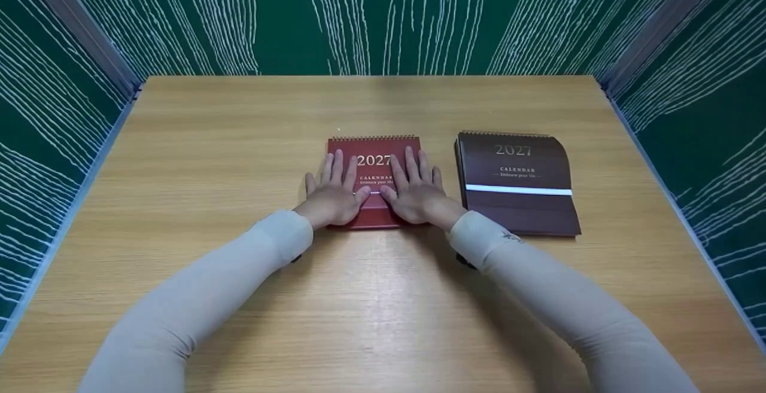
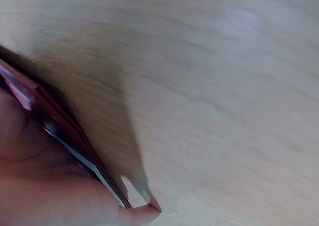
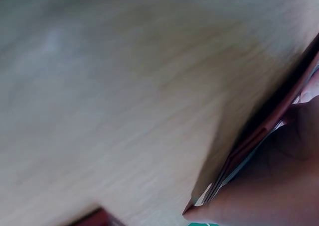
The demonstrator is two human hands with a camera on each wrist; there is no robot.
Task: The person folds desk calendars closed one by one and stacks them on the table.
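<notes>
A red spiral-bound 2027 desk calendar (image 1: 374,218) lies on the table in the head view. My left hand (image 1: 333,194) rests flat over its left side, fingers straight and spread. The right hand (image 1: 420,195) lies the same way over its right side, the thumbs close together near the middle. In the left wrist view, the calendar's edge (image 2: 75,124) runs beside the left hand (image 2: 45,191). The right wrist view shows the calendar's other edge (image 3: 261,131) beside the right hand (image 3: 279,181). The palms hide parts of the cover.
To the right lies a dark brown 2027 calendar (image 1: 517,212) with a pale band (image 1: 519,190) across it and its cover curving at the right. The wooden table (image 1: 227,118) is bordered by green walls (image 1: 383,22) with white lines at the back and sides.
</notes>
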